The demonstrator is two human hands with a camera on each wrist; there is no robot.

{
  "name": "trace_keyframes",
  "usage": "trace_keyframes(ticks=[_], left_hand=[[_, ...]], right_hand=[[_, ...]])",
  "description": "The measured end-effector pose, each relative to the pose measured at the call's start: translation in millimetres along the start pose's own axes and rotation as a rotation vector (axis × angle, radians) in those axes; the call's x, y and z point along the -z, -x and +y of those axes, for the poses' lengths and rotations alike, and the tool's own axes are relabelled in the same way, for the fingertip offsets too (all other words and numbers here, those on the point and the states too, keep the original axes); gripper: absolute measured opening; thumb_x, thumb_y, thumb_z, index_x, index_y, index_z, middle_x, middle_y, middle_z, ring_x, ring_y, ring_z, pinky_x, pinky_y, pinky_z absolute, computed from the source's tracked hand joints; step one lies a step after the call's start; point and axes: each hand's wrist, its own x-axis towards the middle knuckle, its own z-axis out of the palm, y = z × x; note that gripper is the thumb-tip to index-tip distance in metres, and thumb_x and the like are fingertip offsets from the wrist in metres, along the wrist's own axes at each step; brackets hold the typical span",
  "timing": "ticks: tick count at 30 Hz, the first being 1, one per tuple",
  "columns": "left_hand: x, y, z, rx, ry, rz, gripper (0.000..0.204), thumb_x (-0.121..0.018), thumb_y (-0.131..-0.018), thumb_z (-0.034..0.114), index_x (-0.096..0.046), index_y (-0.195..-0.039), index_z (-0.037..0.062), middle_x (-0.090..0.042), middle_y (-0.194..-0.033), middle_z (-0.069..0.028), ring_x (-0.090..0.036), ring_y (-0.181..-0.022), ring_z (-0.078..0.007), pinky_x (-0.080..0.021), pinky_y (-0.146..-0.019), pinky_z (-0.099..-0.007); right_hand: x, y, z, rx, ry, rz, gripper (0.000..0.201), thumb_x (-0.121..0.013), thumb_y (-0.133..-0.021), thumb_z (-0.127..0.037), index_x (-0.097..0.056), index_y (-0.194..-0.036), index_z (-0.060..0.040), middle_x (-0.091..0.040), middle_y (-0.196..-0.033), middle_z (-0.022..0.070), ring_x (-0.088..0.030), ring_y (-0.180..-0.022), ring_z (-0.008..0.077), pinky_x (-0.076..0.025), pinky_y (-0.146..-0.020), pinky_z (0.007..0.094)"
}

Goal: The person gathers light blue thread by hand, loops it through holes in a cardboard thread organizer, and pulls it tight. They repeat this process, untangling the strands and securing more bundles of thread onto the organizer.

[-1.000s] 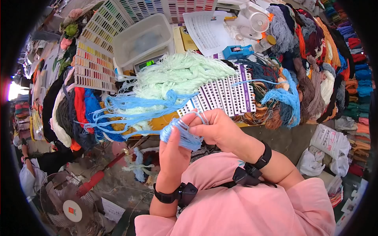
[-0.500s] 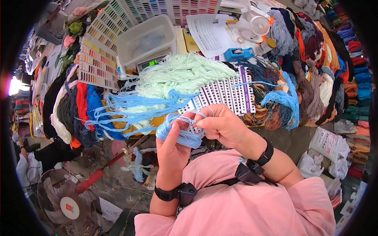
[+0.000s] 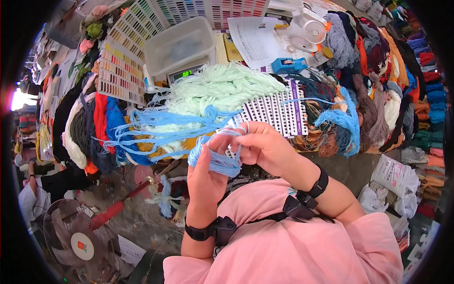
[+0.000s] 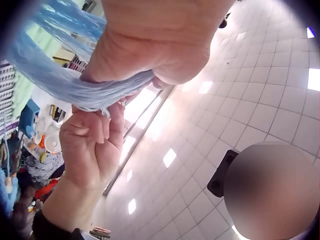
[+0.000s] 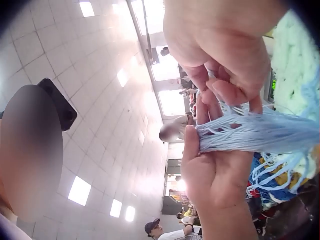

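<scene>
A small skein of light blue thread (image 3: 220,163) lies across my left hand (image 3: 206,182), between the upright thumb and the fingers. My right hand (image 3: 269,146), close beside it at the skein's upper right, pinches some strands between thumb and fingertips. In the right wrist view the skein (image 5: 235,134) spreads over the left palm while the right fingers (image 5: 227,90) bend down at its top edge. Behind both hands, a longer bundle of blue thread (image 3: 175,120) lies over a pale green heap of yarn (image 3: 222,87) on the table.
White punched cards (image 3: 272,113) with purple edges lie beside the green yarn. Farther back stand a clear plastic tub (image 3: 179,42) on a lit scale (image 3: 187,74), colour charts (image 3: 120,71) and a blue tape dispenser (image 3: 289,65). A large fan (image 3: 82,244) stands at lower left.
The blue skein has opened into a looser loop on the left hand. The right fingers have shifted slightly on the strands they pinch.
</scene>
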Motion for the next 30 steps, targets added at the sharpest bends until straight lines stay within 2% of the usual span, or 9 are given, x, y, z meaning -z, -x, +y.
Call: trace_keyframes(ticks=[2,6,10,14,16,20,23,28,30], left_hand=[[0,3,1,0.023,-0.002,-0.033,0.039,-0.035,-0.087,0.022,-0.040,-0.112,-0.0077,-0.046,-0.112,-0.0147,-0.046,-0.102,-0.0217,-0.039,-0.082,-0.0330],[-3,5,2,0.057,-0.051,-0.065,0.040,-0.035,-0.087,0.022,-0.038,-0.114,-0.0080,-0.048,-0.108,-0.0143,-0.049,-0.098,-0.0205,-0.040,-0.081,-0.0316],[-1,7,3,0.053,-0.016,-0.045,0.040,-0.035,-0.087,0.022,-0.039,-0.113,-0.0080,-0.049,-0.106,-0.0153,-0.050,-0.096,-0.0209,-0.041,-0.081,-0.0319],[10,7,-1,0.057,0.051,-0.078,0.042,-0.034,-0.087,0.025,-0.040,-0.112,-0.0080,-0.050,-0.105,-0.0161,-0.051,-0.095,-0.0215,-0.042,-0.080,-0.0321],[7,8,-1,0.036,0.087,-0.048,0.036,-0.037,-0.086,0.022,-0.043,-0.108,-0.0061,-0.050,-0.104,-0.0151,-0.051,-0.094,-0.0211,-0.042,-0.079,-0.0327],[5,12,-9,-0.103,-0.051,-0.004,0.021,-0.046,-0.083,0.010,-0.049,-0.099,-0.0032,-0.051,-0.103,-0.0151,-0.051,-0.093,-0.0208,-0.043,-0.079,-0.0342],[-5,12,-7,-0.067,-0.015,0.096,0.015,-0.048,-0.079,0.002,-0.050,-0.094,-0.0021,-0.051,-0.103,-0.0160,-0.051,-0.094,-0.0211,-0.043,-0.079,-0.0347],[-2,13,-10,-0.079,0.017,0.084,0.013,-0.048,-0.080,0.003,-0.051,-0.092,-0.0016,-0.050,-0.105,-0.0172,-0.051,-0.095,-0.0219,-0.043,-0.080,-0.0351],[-1,13,-11,-0.087,-0.001,0.080,0.015,-0.047,-0.080,0.003,-0.050,-0.094,-0.0020,-0.050,-0.105,-0.0174,-0.051,-0.095,-0.0222,-0.042,-0.081,-0.0356]], right_hand=[[-1,2,-5,-0.113,-0.069,0.024,0.009,-0.054,-0.075,-0.011,-0.054,-0.073,-0.0023,-0.041,-0.053,-0.0031,-0.032,-0.043,0.0033,-0.024,-0.038,0.0178],[-20,5,-6,-0.091,0.464,0.079,0.007,-0.057,-0.072,-0.009,-0.060,-0.074,-0.0020,-0.050,-0.057,-0.0028,-0.037,-0.045,0.0009,-0.024,-0.038,0.0153],[-12,3,1,-0.037,0.248,0.073,0.006,-0.058,-0.069,-0.005,-0.060,-0.073,-0.0021,-0.054,-0.062,-0.0015,-0.038,-0.046,0.0010,-0.025,-0.037,0.0153],[-3,6,0,-0.073,0.115,0.034,0.004,-0.058,-0.068,-0.006,-0.059,-0.072,-0.0044,-0.055,-0.069,-0.0016,-0.040,-0.049,0.0019,-0.024,-0.038,0.0161],[-2,7,0,-0.080,0.091,0.047,0.004,-0.058,-0.068,-0.006,-0.059,-0.072,-0.0050,-0.056,-0.073,-0.0010,-0.041,-0.050,0.0017,-0.025,-0.038,0.0153],[-7,9,0,-0.043,0.077,0.046,0.005,-0.059,-0.068,-0.005,-0.059,-0.072,-0.0044,-0.057,-0.078,-0.0002,-0.043,-0.053,0.0017,-0.026,-0.039,0.0150],[-6,10,1,-0.022,0.094,0.042,0.006,-0.060,-0.068,-0.005,-0.059,-0.073,-0.0037,-0.057,-0.078,-0.0001,-0.044,-0.054,0.0019,-0.026,-0.039,0.0150],[-7,11,0,-0.020,0.114,0.052,0.006,-0.060,-0.068,-0.005,-0.060,-0.074,-0.0032,-0.057,-0.076,-0.0010,-0.044,-0.053,0.0019,-0.027,-0.039,0.0147],[-10,13,-3,-0.033,0.242,0.062,0.007,-0.060,-0.068,-0.006,-0.060,-0.074,-0.0031,-0.057,-0.074,-0.0010,-0.043,-0.051,0.0017,-0.027,-0.039,0.0152]])
